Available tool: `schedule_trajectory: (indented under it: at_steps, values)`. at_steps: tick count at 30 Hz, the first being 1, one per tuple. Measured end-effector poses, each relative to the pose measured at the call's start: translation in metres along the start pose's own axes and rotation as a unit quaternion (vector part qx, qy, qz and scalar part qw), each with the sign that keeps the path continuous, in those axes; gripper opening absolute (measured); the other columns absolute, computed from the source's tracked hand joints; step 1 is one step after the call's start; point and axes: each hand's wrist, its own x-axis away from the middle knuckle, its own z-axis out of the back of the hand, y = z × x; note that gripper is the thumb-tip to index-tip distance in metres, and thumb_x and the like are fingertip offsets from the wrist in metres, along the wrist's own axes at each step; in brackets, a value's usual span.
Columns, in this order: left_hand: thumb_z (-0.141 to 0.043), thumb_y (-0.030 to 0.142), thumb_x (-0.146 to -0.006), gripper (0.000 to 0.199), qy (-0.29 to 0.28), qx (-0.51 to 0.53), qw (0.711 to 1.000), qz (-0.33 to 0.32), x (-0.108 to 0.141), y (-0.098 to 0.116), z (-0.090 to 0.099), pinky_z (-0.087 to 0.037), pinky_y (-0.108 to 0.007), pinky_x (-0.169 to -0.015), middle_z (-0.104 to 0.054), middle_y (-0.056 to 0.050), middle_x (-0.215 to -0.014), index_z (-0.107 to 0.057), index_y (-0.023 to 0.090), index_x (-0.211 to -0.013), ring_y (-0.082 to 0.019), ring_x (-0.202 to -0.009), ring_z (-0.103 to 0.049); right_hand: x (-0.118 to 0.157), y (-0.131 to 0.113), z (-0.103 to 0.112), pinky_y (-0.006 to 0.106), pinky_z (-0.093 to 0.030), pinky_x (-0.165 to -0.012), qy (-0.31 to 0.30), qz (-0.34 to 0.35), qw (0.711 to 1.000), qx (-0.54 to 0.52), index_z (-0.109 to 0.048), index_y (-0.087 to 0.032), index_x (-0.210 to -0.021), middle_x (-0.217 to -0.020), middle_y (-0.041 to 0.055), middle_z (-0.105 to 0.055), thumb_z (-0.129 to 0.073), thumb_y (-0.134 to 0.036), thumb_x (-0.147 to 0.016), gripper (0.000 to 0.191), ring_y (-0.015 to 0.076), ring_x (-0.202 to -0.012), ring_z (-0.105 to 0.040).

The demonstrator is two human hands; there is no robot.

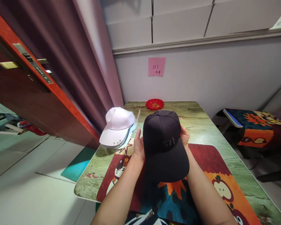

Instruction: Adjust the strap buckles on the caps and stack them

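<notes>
A black baseball cap (162, 140) is held up over the table, its brim toward me and low, with small embroidered lettering on the front. My left hand (139, 146) grips its left side, thumb up and the other fingers hidden by the cap. On the opposite side my right hand (184, 136) has hold of it, fingers partly behind the crown. To the left, a white cap (118, 120) with small metal rings on its brim rests on what looks like another, light blue cap (133, 127) at the table's left edge.
The wood-patterned table (227, 150) carries a colourful cartoon mat (201, 156) and a red scalloped dish (155, 104) at the back. A pink note (156, 66) is stuck on the wall. An open door (37, 87) and purple curtain (84, 56) stand left; a second mat-covered surface (255, 125) is right.
</notes>
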Motion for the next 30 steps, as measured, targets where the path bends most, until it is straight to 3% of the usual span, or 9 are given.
schedule_trajectory:
  at_steps: [4,6,8,12,16,20,22,25,30]
  values:
    - [-0.057,0.053,-0.089,0.047,-0.021,0.080,0.988,0.132,0.001,-0.012,0.000,-0.053,-0.052,-0.100,-0.077,-0.014,-0.104,-0.071,0.014,-0.111,-0.035,-0.113,-0.069,-0.008,-0.008,0.012,0.053,-0.052,-0.098,0.023,0.020,1.000,-0.001,-0.073,-0.024,-0.119,-0.101,0.0085,-0.079,-0.043,-0.081,-0.078,0.076,0.0334,-0.109,-0.071]
    - [-0.059,0.038,-0.089,0.029,0.016,0.113,0.978,0.175,0.000,-0.018,0.001,-0.054,-0.051,-0.097,-0.078,-0.013,-0.097,-0.072,0.013,-0.098,-0.033,-0.106,-0.072,-0.010,-0.011,0.016,0.054,-0.052,-0.098,0.008,0.004,1.000,0.008,-0.073,-0.022,-0.119,-0.101,0.0094,-0.079,-0.039,-0.084,-0.080,0.080,0.0332,-0.111,-0.070]
    - [-0.058,0.025,-0.088,0.017,0.070,0.135,0.971,0.184,-0.003,-0.021,0.002,-0.056,-0.049,-0.096,-0.078,-0.012,-0.090,-0.070,0.014,-0.088,-0.030,-0.100,-0.074,-0.011,-0.012,0.019,0.055,-0.052,-0.097,-0.009,-0.029,0.999,0.018,-0.074,-0.021,-0.115,-0.098,0.0106,-0.079,-0.036,-0.086,-0.080,0.083,0.0333,-0.111,-0.070]
    - [-0.054,0.021,-0.089,0.017,0.152,0.153,0.965,0.151,-0.015,-0.012,0.006,-0.057,-0.050,-0.094,-0.078,-0.011,-0.085,-0.068,0.015,-0.082,-0.029,-0.094,-0.075,0.003,-0.009,0.013,0.053,-0.056,-0.091,-0.022,-0.136,0.990,-0.013,-0.076,-0.019,-0.094,-0.086,0.0124,-0.079,-0.037,-0.089,-0.079,0.082,0.0342,-0.105,-0.072]
    - [-0.055,0.019,-0.087,0.014,0.197,0.163,0.964,0.074,-0.028,-0.003,0.009,-0.057,-0.047,-0.094,-0.078,-0.009,-0.086,-0.069,0.015,-0.087,-0.027,-0.092,-0.075,0.048,-0.004,-0.013,0.042,-0.061,-0.085,0.093,-0.197,0.962,-0.166,-0.075,-0.021,-0.094,-0.096,0.0080,-0.080,-0.054,-0.077,-0.083,0.060,0.0280,-0.098,-0.075]
    - [-0.050,0.021,-0.092,0.019,0.199,0.145,0.966,0.083,-0.031,-0.009,0.006,-0.060,-0.042,-0.088,-0.078,-0.010,-0.088,-0.068,0.014,-0.095,-0.024,-0.090,-0.076,0.086,-0.002,-0.038,0.030,-0.063,-0.081,0.213,-0.153,0.944,-0.201,-0.073,-0.022,-0.109,-0.113,0.0033,-0.078,-0.083,-0.042,-0.076,0.040,0.0222,-0.098,-0.075]
    - [-0.047,0.026,-0.096,0.023,0.175,0.104,0.973,0.106,-0.027,-0.017,0.007,-0.061,-0.037,-0.079,-0.076,-0.010,-0.087,-0.066,0.014,-0.096,-0.021,-0.083,-0.075,0.087,-0.005,-0.038,0.026,-0.064,-0.078,0.252,-0.137,0.939,-0.190,-0.074,-0.018,-0.104,-0.106,0.0042,-0.080,-0.088,-0.027,-0.069,0.039,0.0216,-0.094,-0.076]
    - [-0.049,0.042,-0.097,0.033,0.139,-0.052,0.982,0.117,-0.017,-0.030,0.018,-0.058,-0.030,-0.062,-0.073,-0.009,-0.082,-0.064,0.014,-0.095,-0.018,-0.067,-0.070,0.066,-0.021,-0.018,0.023,-0.064,-0.075,0.283,-0.104,0.932,-0.200,-0.074,-0.016,-0.099,-0.098,0.0048,-0.080,-0.087,-0.023,-0.069,0.033,0.0198,-0.089,-0.076]
    - [-0.061,0.054,-0.088,0.041,0.065,-0.320,0.945,-0.026,0.002,-0.053,0.050,-0.047,-0.022,-0.054,-0.069,-0.005,-0.078,-0.066,0.015,-0.094,-0.012,-0.061,-0.059,0.010,-0.052,0.045,0.022,-0.063,-0.072,0.338,-0.014,0.922,-0.188,-0.072,-0.019,-0.100,-0.091,0.0009,-0.080,-0.080,-0.023,-0.080,0.022,0.0144,-0.079,-0.075]
